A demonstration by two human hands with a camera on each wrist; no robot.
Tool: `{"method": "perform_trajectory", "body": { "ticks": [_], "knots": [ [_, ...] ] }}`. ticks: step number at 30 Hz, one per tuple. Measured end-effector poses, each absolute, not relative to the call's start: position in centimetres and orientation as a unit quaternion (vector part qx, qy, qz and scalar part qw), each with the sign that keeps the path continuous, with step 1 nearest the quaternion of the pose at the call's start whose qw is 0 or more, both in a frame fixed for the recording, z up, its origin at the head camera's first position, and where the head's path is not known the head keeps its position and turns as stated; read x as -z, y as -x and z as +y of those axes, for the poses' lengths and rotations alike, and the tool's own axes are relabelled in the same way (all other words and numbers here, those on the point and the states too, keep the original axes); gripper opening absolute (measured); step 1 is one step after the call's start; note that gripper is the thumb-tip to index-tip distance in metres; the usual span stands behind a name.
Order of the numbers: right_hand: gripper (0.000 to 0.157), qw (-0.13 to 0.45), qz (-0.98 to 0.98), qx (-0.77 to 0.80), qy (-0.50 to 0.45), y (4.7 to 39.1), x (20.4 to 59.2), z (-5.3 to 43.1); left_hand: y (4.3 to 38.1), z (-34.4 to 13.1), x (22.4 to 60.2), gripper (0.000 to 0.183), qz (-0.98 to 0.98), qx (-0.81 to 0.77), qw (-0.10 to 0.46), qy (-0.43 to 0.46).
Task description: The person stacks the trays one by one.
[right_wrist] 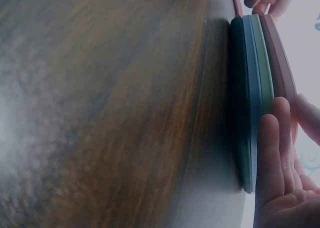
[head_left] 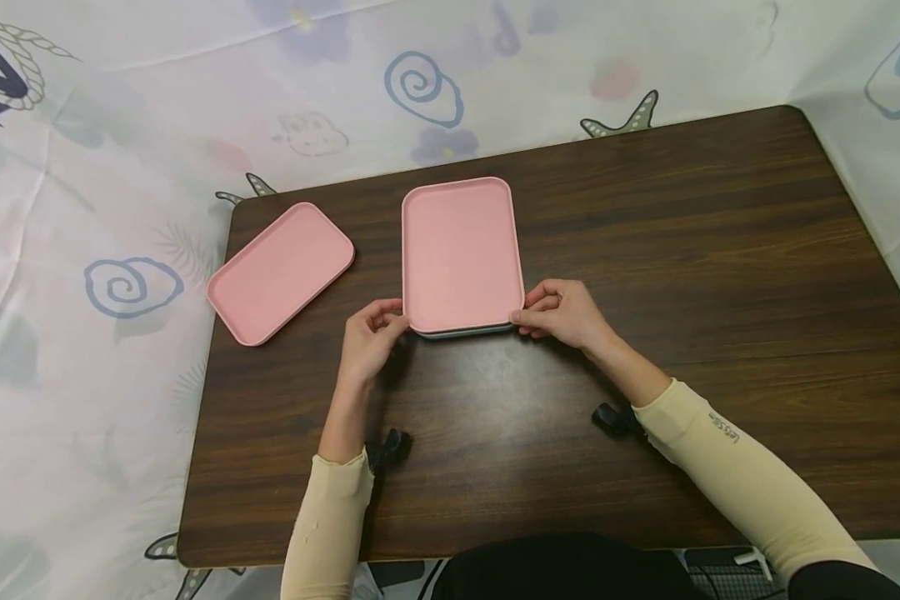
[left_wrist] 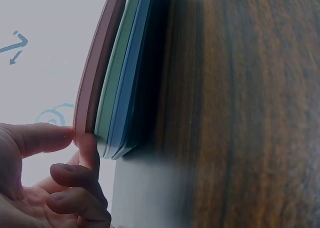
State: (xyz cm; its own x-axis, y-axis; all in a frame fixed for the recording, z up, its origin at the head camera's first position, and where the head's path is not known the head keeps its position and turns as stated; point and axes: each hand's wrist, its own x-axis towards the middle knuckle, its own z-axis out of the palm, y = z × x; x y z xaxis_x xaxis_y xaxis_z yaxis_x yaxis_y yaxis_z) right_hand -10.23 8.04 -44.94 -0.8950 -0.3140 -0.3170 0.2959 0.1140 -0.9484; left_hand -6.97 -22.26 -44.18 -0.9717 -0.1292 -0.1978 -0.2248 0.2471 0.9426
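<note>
A pink rectangular tray point(head_left: 463, 254) lies on top of a stack at the middle of the table. My left hand point(head_left: 370, 340) pinches its near left corner, thumb and index finger at the rim. At the near right corner, my right hand point(head_left: 566, 315) pinches the same tray. Below it, the left wrist view shows the edges of a green tray point(left_wrist: 116, 82) and a blue tray point(left_wrist: 131, 77); a dark green layer point(right_wrist: 239, 87) shows lowest in the right wrist view. A narrow gap separates pink from green near the left fingers.
A smaller pink tray point(head_left: 281, 275) lies at an angle on the table's left side, near its left edge. The dark wooden table point(head_left: 690, 250) extends to the right. A patterned cloth point(head_left: 330, 92) hangs behind it.
</note>
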Motion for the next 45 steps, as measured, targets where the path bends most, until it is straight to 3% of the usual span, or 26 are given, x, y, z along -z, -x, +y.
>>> {"method": "perform_trajectory", "body": {
  "ticks": [8, 15, 45],
  "knots": [
    [0.027, 0.215, 0.734, 0.644, -0.004, 10.2, 44.9, 8.2, 6.9, -22.2, 44.2, 0.030, 0.793, -0.596, 0.050, 0.115],
    [0.029, 0.208, 0.754, 0.623, -0.002, 10.2, 44.7, 8.1, 6.2, -20.9, 41.0, 0.030, 0.799, -0.590, 0.049, 0.109],
    [0.030, 0.182, 0.803, 0.568, 0.000, 9.8, 44.4, 8.3, 6.0, -20.8, 41.4, 0.027, 0.800, -0.590, 0.027, 0.105]
  ]
}}
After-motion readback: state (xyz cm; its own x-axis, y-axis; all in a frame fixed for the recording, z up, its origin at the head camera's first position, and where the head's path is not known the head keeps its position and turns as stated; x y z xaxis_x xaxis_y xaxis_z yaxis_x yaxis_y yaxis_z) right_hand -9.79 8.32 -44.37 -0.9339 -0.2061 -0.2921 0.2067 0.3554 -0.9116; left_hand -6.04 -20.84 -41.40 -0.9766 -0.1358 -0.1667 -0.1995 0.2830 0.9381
